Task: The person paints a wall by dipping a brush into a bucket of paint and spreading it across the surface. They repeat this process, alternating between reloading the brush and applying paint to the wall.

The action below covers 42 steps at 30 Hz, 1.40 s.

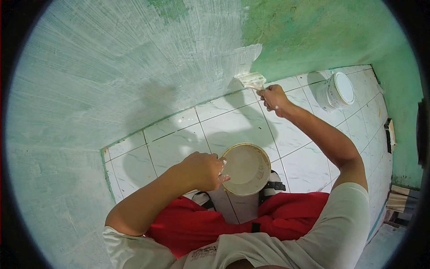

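My right hand [274, 99] is closed around the handle of a wide paintbrush [251, 80]. The brush's white-coated bristles lie against the bottom of the wall, at the edge of the fresh white paint [197, 54]. Gripped at its left rim by my left hand [208, 170], an open round bucket [247, 169] of whitish paint is held in front of my knees. Specks of white paint show on the fingers of both hands. To the right of the brush, the wall is still bare green [304, 36].
A white lidded tub [338, 92] stands on the tiled floor [179, 143] near the right corner. Small paint drops dot the tiles by the wall. A dark object with a pale edge [390, 135] sits along the right wall, and further items [401, 199] lie at the lower right.
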Available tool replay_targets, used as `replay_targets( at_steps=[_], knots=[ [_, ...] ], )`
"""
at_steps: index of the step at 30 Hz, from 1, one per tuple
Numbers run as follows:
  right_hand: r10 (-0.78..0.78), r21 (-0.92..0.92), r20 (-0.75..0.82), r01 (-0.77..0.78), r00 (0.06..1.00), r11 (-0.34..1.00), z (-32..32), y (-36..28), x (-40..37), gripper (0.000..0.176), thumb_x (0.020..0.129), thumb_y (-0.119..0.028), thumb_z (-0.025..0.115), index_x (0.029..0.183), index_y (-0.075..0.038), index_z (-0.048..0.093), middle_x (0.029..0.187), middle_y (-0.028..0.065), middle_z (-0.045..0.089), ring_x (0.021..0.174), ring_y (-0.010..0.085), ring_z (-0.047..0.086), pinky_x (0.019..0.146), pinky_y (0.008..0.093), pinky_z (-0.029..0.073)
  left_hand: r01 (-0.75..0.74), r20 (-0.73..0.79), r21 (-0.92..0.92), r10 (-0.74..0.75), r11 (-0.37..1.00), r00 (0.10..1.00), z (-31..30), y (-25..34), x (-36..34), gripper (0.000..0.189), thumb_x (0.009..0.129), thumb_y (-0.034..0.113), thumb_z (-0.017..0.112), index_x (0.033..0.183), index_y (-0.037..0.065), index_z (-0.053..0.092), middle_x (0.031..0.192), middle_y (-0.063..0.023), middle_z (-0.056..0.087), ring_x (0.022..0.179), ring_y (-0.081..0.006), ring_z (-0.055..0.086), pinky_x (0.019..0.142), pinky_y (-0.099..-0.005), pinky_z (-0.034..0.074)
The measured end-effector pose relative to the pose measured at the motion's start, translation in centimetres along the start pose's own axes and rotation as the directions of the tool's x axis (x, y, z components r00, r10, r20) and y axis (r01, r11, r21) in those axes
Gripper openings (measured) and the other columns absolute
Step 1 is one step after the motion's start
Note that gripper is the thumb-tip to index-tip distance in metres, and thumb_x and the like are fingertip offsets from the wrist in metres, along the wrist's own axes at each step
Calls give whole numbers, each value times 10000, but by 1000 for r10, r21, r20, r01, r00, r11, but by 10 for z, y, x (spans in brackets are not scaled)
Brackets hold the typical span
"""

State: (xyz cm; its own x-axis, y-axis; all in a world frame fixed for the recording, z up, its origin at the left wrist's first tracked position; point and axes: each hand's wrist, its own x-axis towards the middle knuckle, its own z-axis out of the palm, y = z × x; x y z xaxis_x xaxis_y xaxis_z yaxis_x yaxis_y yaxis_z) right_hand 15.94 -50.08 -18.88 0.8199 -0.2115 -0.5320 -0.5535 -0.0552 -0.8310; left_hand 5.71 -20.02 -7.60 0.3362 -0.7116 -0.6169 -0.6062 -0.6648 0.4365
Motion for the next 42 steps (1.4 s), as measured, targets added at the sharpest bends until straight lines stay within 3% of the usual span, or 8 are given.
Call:
replay_targets(
  at_steps=[4,14,19,26,30,36,39,42],
  knots=[
    [47,-25,-15,-47,999,999,-2,37,1,215,877,-126,666,913,40,533,674,68,536,480,139,470,378,332,344,17,-30,-15,-18,1000,999,2,-1,-1,444,982,427,558,1217,58,634,1015,-183,679,948,-371,672,861,-464,545],
    [143,-59,-107,-150,984,987,2,75,78,195,905,-129,567,836,51,540,722,121,570,478,145,471,392,335,334,58,36,14,-58,998,998,-2,1,4,465,994,441,532,1251,65,624,1047,-188,678,983,-374,665,891,-471,536],
    [69,13,-45,-69,997,998,-6,14,63,181,899,-119,593,795,24,555,690,93,563,460,132,457,366,311,294,26,21,20,-26,999,999,-1,-2,6,473,990,445,539,1227,47,633,1033,-193,678,956,-379,670,873,-465,544],
    [-116,21,74,114,991,993,-37,-99,-29,207,909,-90,607,730,-9,540,656,57,532,458,100,410,368,263,251,-15,14,33,15,999,1000,-3,10,10,460,984,441,551,1057,5,679,990,-185,680,917,-375,677,843,-453,550],
    [-188,2,31,188,982,982,-42,-127,-72,199,921,-126,612,773,-15,539,646,27,493,476,92,396,379,254,249,16,13,43,-16,999,1000,-5,14,5,444,988,432,549,1052,13,683,999,-184,678,930,-373,671,850,-454,545],
    [-178,7,-121,180,977,984,-22,-55,-78,221,943,-192,607,927,16,533,722,52,516,498,111,438,387,278,321,77,-1,-2,-77,997,997,-8,17,-5,448,994,440,542,1101,27,678,1039,-189,668,984,-367,656,897,-457,525],
    [-8,70,-36,10,999,997,-8,-20,-59,211,956,-164,572,980,37,514,797,81,532,522,134,466,395,306,351,91,16,1,-91,996,996,-10,18,-5,459,997,446,537,1130,26,665,1047,-186,668,986,-373,654,902,-460,520],
    [-17,111,-21,19,1000,994,2,-14,-24,209,939,-142,571,939,56,501,770,108,557,524,150,489,399,336,386,71,-44,-12,-72,997,996,0,9,0,451,998,441,537,1135,27,653,1046,-186,667,985,-378,651,899,-462,518]
  ],
)
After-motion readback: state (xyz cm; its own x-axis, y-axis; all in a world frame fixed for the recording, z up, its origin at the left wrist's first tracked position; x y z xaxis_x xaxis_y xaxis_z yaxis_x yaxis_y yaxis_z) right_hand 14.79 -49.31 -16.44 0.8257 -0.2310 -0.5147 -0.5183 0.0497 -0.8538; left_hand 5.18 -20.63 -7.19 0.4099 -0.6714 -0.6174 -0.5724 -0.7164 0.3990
